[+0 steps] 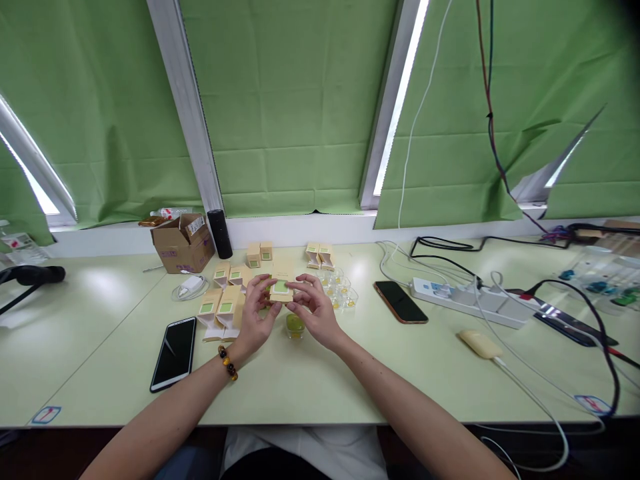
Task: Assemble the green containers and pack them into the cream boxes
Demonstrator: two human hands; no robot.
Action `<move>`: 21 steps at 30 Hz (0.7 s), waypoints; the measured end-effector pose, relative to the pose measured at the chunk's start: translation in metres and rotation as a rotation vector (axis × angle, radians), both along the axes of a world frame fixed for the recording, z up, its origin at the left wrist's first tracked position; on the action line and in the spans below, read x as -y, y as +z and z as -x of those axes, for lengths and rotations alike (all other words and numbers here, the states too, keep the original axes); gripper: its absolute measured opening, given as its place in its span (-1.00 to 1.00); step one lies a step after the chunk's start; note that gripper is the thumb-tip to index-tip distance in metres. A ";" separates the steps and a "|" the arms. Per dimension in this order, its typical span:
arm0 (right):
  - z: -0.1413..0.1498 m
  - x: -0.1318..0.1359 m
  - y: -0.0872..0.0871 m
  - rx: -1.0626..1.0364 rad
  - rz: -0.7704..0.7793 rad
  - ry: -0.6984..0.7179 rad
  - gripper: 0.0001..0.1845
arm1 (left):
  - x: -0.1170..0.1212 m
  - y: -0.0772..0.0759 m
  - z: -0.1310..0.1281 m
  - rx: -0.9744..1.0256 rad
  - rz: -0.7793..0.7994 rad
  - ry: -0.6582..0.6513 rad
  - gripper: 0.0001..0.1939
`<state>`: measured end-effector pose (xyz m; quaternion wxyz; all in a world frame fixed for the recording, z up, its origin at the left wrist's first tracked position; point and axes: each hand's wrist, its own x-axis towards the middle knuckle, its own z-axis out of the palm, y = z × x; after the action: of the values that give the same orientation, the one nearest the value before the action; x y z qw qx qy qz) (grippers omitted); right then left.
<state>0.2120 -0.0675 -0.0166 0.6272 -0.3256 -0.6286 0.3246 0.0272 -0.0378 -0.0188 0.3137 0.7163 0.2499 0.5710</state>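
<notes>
We enter: green blinds (290,100) across the upper frame; one pale table (125,373) spanning the lower half; one open brown carton (183,253), left of centre; one white power strip (467,307), right; our left hand (257,319) and right hand (317,312), centre, fingers of both clamped on opposite sides of one small cream box (281,288) with a green panel, between them at mid-frame; similar boxes (227,309), several, left of and above our hands; one green-topped jar (295,325), just below our hands; clear cups (345,293), grouped, right of our right hand.
</notes>
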 end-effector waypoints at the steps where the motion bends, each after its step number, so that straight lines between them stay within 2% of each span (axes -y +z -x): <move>1: 0.000 0.000 0.000 0.002 -0.001 -0.003 -0.60 | 0.000 0.000 -0.001 0.005 0.001 0.009 -0.57; 15: 0.003 -0.002 -0.005 -0.008 0.000 -0.029 -0.72 | -0.005 -0.010 -0.005 0.041 -0.121 0.111 -0.74; 21: 0.002 -0.002 -0.005 -0.005 0.010 -0.032 -0.71 | -0.005 -0.012 -0.007 0.018 -0.147 0.147 -0.74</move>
<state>0.2100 -0.0652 -0.0215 0.6324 -0.3377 -0.6201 0.3186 0.0340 -0.0331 -0.0306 0.2196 0.7120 0.2563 0.6157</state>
